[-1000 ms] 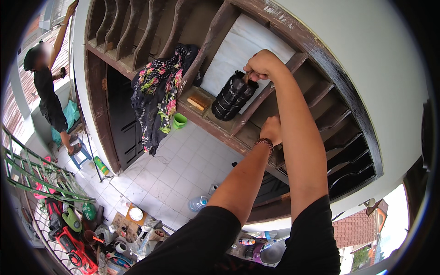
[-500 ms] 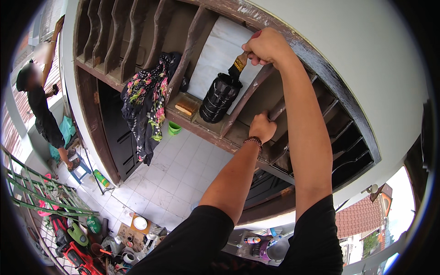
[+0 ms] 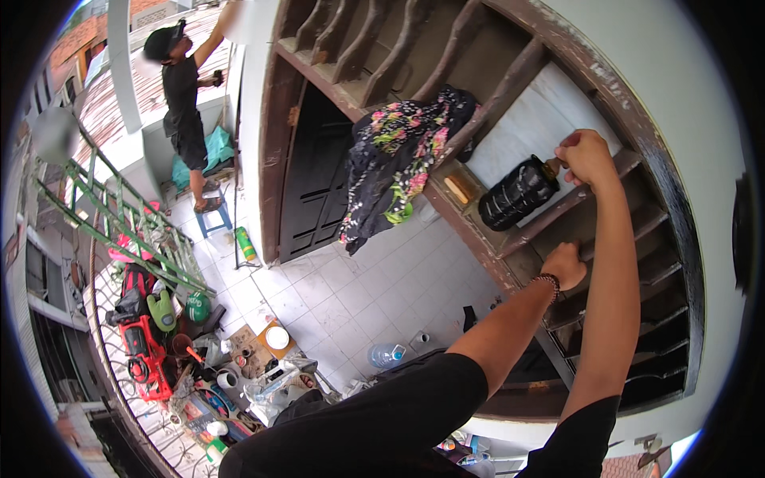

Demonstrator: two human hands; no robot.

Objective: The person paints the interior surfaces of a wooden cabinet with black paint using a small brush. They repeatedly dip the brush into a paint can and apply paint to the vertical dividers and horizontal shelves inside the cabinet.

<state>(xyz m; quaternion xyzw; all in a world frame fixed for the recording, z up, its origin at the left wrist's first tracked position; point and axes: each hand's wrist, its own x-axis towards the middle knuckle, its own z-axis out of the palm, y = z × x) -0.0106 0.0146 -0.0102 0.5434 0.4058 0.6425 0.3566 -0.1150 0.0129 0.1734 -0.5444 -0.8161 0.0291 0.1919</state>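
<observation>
My right hand (image 3: 587,159) pinches the handle of a paintbrush (image 3: 551,166), its bristles down in the mouth of a paint-smeared black can (image 3: 518,193). The can stands on the ledge of a brown wooden transom frame, against a pale marbled panel (image 3: 526,119). My left hand (image 3: 564,265), with a beaded bracelet at the wrist, is closed around the edge of a wooden divider (image 3: 617,253); its fingertips are mostly hidden. Beside the can lies a small wood-coloured block (image 3: 457,189). A dark floral cloth (image 3: 402,159) drapes over the frame to its left.
Far left, another person (image 3: 183,95) in black stands on a blue stool (image 3: 213,221), one arm raised. A green metal ladder (image 3: 119,211) leans nearby. Tools and clutter, including a red machine (image 3: 143,358), cover the tiled floor below, near a water jug (image 3: 386,355).
My view has swung left, so the frame and both hands sit farther right. The brush has gone deeper into the can; its bristles are now hidden. My left hand stays at the divider.
</observation>
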